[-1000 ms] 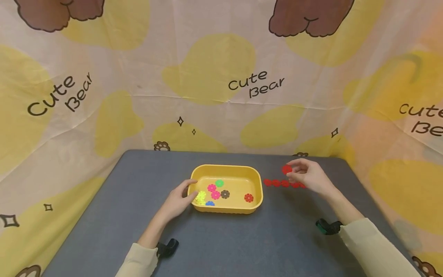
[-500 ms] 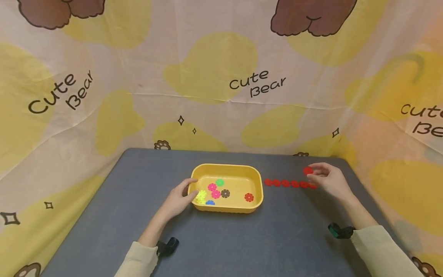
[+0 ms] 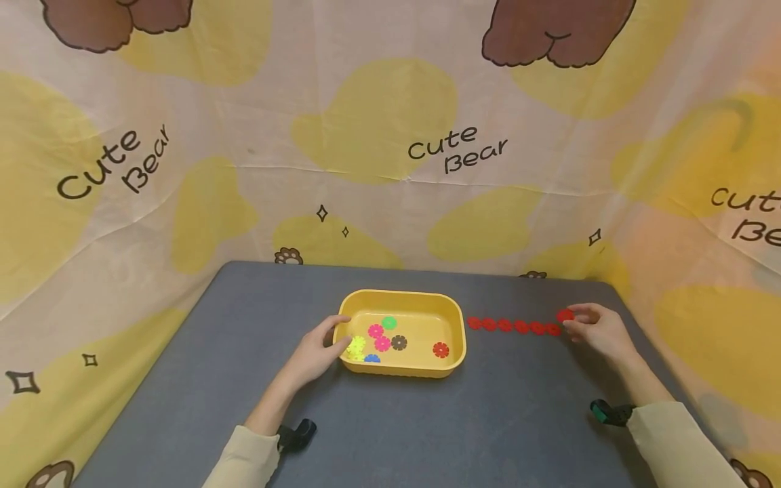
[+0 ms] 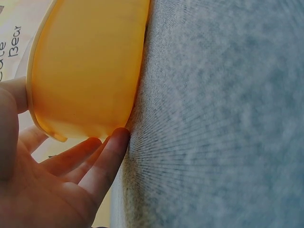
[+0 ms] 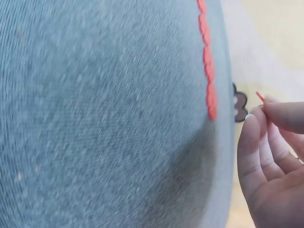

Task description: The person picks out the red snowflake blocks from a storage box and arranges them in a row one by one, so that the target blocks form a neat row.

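A shallow yellow plastic bin point(image 3: 399, 371) stands on the table. My left hand point(image 3: 316, 352) holds its left end, thumb over the rim and fingertips against the outer wall point(image 4: 90, 71). Between right thumb and fingertips, my right hand point(image 3: 601, 332) pinches a red notched snowflake disc point(image 3: 565, 316), seen edge-on in the right wrist view. It hovers above the table at the right end of a row of red snowflake discs point(image 3: 521, 327). In the bin lie a red disc point(image 3: 441, 350), a dark brown disc point(image 3: 399, 342), a green disc point(image 3: 389, 323), pink discs point(image 3: 375, 331), yellow discs point(image 3: 356, 346) and a blue disc point(image 3: 372, 358).
The grey-blue table point(image 3: 427, 434) meets a printed cloth backdrop point(image 3: 378, 224) at the back and sides. The red row runs from just right of the bin toward the right table edge. Black wrist cameras point(image 3: 297, 436) sit under both wrists.
My right hand has moved right along the row with its red disc and then down toward the row's right end, uncovering the discs there. My left hand stays on the bin.
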Available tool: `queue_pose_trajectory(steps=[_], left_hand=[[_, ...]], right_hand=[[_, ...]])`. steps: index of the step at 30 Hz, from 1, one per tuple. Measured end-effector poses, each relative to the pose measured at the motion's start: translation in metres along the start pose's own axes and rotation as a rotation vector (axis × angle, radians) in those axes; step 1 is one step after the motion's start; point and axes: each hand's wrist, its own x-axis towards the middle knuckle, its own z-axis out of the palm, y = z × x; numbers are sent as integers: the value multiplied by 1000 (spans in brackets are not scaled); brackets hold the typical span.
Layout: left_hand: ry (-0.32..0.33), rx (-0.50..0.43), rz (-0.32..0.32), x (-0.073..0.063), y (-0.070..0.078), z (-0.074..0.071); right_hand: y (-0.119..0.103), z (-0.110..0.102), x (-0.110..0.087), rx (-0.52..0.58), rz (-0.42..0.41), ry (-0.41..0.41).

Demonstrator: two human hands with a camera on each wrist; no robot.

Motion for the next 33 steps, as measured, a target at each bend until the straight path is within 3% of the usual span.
queue_pose_trajectory(steps=[14,27,33], left_hand=[[5,13,16,1,-5,2],[0,12,10,3,-3,3],[0,9,18,2,-4,1]], right_hand=[[29,-3,1,-93,102,-77],[28,-3,-3,-122,69,-47],[14,-4,-4,-97,29,-46]])
